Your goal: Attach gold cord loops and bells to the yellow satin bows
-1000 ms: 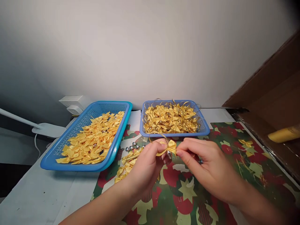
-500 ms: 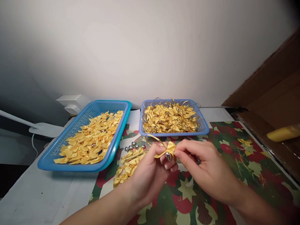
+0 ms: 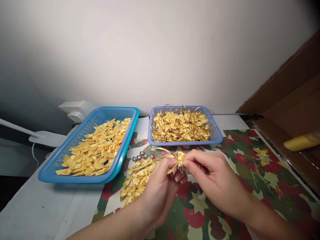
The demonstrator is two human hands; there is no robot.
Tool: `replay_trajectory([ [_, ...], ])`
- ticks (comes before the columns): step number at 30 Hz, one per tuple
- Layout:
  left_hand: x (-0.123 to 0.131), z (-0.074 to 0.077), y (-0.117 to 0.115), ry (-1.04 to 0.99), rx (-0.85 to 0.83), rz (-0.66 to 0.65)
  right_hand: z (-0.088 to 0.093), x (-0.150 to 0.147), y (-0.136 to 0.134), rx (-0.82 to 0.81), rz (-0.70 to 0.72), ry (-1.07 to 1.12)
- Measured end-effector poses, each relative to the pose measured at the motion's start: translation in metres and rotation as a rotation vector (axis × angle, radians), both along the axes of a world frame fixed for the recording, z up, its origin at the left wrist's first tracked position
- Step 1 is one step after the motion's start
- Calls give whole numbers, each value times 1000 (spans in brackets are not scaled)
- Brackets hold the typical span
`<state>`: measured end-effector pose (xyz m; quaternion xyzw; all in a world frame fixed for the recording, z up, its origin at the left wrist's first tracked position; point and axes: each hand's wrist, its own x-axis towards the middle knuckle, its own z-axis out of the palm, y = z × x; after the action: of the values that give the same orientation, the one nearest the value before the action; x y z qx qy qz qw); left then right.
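Both hands meet above the patterned sheet [image 3: 237,173]. My left hand [image 3: 160,190] and my right hand [image 3: 215,180] pinch one small yellow satin bow [image 3: 179,159] between their fingertips. A silver bell [image 3: 180,167] hangs under the bow and a gold cord loop [image 3: 163,152] sticks out to its left. Just left of my left hand lies a small heap of loose yellow bows [image 3: 136,181], with gold cords [image 3: 143,165] and a few silver bells [image 3: 141,156] beside it.
A large blue basket [image 3: 75,178] of plain yellow bows stands at the left. A smaller blue basket [image 3: 183,143] of bows with gold loops stands behind my hands. A cardboard box [image 3: 287,110] rises at the right. A white socket block [image 3: 77,110] sits by the wall.
Both hands with the bow have shifted slightly left and down. The gold loop now sticks out further to the left of the bow.
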<state>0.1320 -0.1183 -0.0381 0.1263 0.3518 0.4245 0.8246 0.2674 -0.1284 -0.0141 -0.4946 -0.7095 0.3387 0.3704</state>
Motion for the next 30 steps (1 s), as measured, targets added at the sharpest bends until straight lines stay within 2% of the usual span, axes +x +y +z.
replay_trajectory([
  [5,-1,3,3,153,123,79,3,7,4,-76,-1,-33],
  [9,-4,0,7,265,257,59,7,16,6,-93,23,-137],
  [14,-8,-9,10,373,397,51,4,14,6,-106,43,-153],
  [20,-7,-14,13,430,363,-33,-12,1,12,-104,-50,-45],
  [23,-7,-13,16,580,437,-52,-13,2,12,124,-217,-69],
  [26,-9,-11,18,808,685,-56,-8,3,7,390,-295,-156],
  [28,-10,-10,17,944,868,-14,-5,3,4,440,-294,-238],
  [30,-11,-11,15,1051,992,44,-5,2,4,424,-302,-286],
])
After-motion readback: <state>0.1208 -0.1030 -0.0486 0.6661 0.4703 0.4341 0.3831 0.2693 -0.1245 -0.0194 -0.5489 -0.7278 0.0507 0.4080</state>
